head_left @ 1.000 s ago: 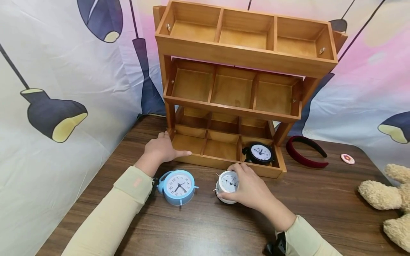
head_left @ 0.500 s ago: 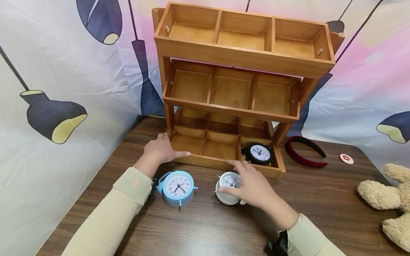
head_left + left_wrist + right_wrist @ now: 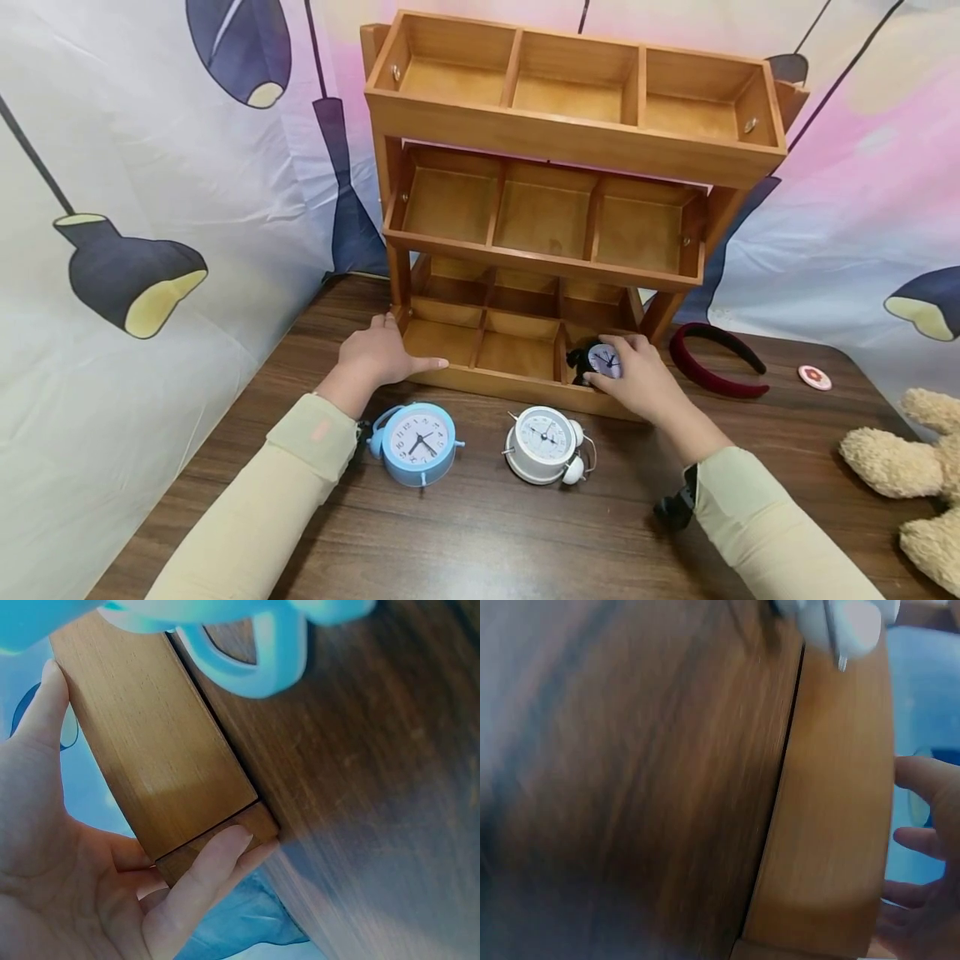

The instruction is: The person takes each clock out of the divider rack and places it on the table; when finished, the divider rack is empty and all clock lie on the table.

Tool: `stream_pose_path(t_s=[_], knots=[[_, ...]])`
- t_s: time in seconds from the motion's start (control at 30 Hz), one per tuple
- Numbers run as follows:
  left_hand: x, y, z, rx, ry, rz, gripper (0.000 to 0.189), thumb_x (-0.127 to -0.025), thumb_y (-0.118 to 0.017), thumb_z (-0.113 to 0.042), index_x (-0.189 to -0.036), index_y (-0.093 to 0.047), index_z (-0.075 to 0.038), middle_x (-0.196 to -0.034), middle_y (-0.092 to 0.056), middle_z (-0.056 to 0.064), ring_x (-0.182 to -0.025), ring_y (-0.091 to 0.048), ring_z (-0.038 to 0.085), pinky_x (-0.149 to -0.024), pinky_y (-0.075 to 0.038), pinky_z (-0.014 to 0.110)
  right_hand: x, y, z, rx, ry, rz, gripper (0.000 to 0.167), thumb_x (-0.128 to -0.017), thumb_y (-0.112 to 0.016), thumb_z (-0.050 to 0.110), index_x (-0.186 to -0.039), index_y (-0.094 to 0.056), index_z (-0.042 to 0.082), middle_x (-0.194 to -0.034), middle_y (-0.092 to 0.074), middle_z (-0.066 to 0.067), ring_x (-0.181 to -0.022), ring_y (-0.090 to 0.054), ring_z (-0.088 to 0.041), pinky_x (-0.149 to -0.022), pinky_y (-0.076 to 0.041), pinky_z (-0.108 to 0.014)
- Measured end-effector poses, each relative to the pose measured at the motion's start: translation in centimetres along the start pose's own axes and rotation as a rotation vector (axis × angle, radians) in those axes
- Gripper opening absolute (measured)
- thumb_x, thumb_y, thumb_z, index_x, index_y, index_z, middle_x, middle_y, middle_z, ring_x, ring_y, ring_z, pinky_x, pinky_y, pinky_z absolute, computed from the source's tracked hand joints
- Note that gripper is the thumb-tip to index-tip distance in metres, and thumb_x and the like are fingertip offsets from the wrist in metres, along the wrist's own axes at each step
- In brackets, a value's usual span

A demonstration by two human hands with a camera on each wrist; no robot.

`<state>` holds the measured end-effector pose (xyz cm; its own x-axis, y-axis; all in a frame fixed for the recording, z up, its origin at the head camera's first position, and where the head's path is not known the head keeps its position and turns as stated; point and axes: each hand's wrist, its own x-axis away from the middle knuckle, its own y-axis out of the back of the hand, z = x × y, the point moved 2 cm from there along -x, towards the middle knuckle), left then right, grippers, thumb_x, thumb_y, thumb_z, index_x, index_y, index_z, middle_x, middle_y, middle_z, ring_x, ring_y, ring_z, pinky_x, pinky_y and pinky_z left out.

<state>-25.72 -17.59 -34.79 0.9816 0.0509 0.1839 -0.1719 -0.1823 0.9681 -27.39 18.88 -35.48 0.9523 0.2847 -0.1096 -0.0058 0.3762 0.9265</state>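
Note:
My right hand (image 3: 648, 379) grips the black alarm clock (image 3: 602, 360) in the right compartment of the wooden shelf's (image 3: 495, 383) bottom tray; its palm hides the clock's right side. In the right wrist view the fingers (image 3: 915, 841) show beyond the tray's front board, and the clock is out of sight. My left hand (image 3: 375, 352) holds the bottom tray's front left corner, thumb along the rim and fingers round the end, as the left wrist view shows. On the table in front lie a light blue alarm clock (image 3: 417, 440) and a white twin-bell alarm clock (image 3: 545, 437), both dial up.
Above the bottom tray are two more tilted, divided trays (image 3: 577, 133). Right of the shelf lie a dark red headband (image 3: 716, 383) and a round badge (image 3: 814, 377). A plush toy (image 3: 892, 458) sits at the right edge. Printed cloth (image 3: 135, 150) hangs behind the table (image 3: 450, 542).
My right hand has let go of the white alarm clock and moved up and right to the black one. The white clock now shows whole. My left hand stays on the shelf corner.

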Motion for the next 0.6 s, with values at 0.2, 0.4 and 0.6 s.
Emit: stream_pose_path(t_s=[0.2, 0.4, 0.6], knots=[[0.1, -0.2, 0.0, 0.004, 0.004, 0.002, 0.130, -0.075, -0.051, -0.087, -0.152, -0.018, 0.014, -0.158, -0.017, 0.033, -0.130, -0.042, 0.053, -0.102, -0.040, 0.059, -1.3, 0.2, -1.0, 0.101, 0.010, 0.064, 0.088, -0.083, -0.079, 0.040, -0.146, -0.042, -0.007, -0.140, -0.043, -0.038, -0.127, -0.041, -0.057, -0.104, -0.035, -0.064], [0.1, -0.1, 0.1, -0.009, 0.010, -0.002, 0.130, -0.075, -0.051, -0.087, -0.152, -0.018, 0.014, -0.157, -0.018, 0.034, -0.130, -0.043, 0.052, -0.101, -0.041, 0.059, -2.2, 0.5, -0.8, 0.182, 0.018, 0.114, 0.091, -0.077, -0.083, 0.040, -0.138, -0.045, -0.016, -0.133, -0.049, -0.039, -0.123, -0.044, -0.058, -0.102, -0.038, -0.064], [-0.1, -0.2, 0.1, -0.015, 0.011, -0.004, 0.131, -0.075, -0.051, -0.087, -0.152, -0.018, 0.014, -0.157, -0.018, 0.034, -0.130, -0.044, 0.052, -0.101, -0.042, 0.058, -3.0, 0.4, -1.0, 0.215, -0.051, 0.216, 0.094, -0.076, -0.082, 0.039, -0.139, -0.042, -0.018, -0.138, -0.043, -0.040, -0.128, -0.038, -0.058, -0.104, -0.034, -0.065]])
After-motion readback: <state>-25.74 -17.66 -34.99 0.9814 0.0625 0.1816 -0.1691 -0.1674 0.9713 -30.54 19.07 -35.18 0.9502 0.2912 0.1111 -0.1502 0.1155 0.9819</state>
